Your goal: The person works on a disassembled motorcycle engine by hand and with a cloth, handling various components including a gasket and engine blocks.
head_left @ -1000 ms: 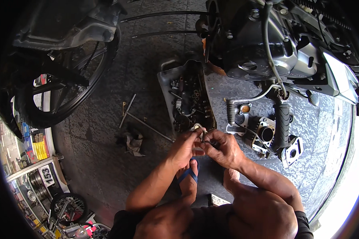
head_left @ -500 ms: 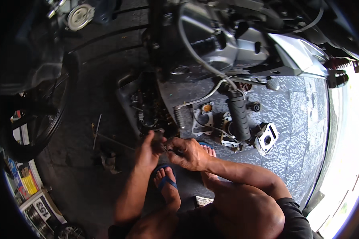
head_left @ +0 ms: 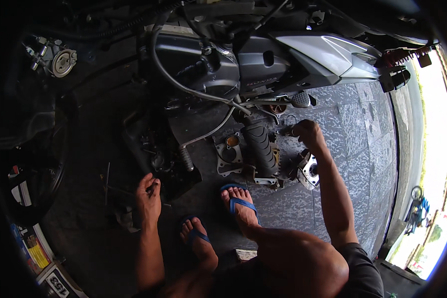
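Note:
My left hand (head_left: 149, 197) is raised beside a dark tray (head_left: 186, 183) of small parts. Its thumb and fingers pinch a small dark piece (head_left: 154, 186) too shadowed to name. My right hand (head_left: 309, 135) reaches down to the floor at the right, its fingers curled. A thin loop (head_left: 291, 120) shows just beyond its fingertips; whether they grip it is hidden. Close to this hand lie a cylinder head (head_left: 309, 171), a black rubber footrest (head_left: 263, 144) over a finned engine cylinder (head_left: 274, 154), and a flat gasket-like plate (head_left: 228, 161).
A motorcycle with grey side panels (head_left: 308, 59) spans the top, its pedal lever (head_left: 299, 100) low over the parts. A wheel (head_left: 49, 169) stands at the left. A thin rod (head_left: 108, 176) and a rag (head_left: 126, 218) lie on the floor near my left arm.
My hands were together by the tray and are now apart. The right has swung away to the right and forward, among the engine parts; the left has shifted slightly left. The view has shifted too.

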A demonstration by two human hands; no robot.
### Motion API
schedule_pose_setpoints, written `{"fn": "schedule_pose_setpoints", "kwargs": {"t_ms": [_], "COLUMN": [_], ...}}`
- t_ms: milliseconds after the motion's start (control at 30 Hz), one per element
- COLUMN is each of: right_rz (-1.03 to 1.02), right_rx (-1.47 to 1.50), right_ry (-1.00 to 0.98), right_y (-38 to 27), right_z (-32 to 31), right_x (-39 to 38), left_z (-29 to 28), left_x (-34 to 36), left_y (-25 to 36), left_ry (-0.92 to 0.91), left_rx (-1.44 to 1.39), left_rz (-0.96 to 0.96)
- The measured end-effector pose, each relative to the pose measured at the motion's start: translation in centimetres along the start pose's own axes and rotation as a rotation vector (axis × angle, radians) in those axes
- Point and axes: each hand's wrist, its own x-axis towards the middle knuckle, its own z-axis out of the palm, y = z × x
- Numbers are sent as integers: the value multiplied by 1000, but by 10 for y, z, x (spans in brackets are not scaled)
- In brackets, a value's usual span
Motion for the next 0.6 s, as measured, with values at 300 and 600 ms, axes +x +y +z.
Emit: {"fn": "schedule_pose_setpoints", "kwargs": {"t_ms": [300, 600], "right_rz": [343, 414], "right_rx": [147, -417], "right_ry": [-207, -43], "right_y": [65, 63], "right_z": [-33, -40], "right_x": [39, 52], "left_z": [-4, -4], "left_x": [-15, -12], "left_y": [4, -1], "left_ry": [12, 21], "left_rx": [-17, -101], "left_rz": [-8, 16]}}
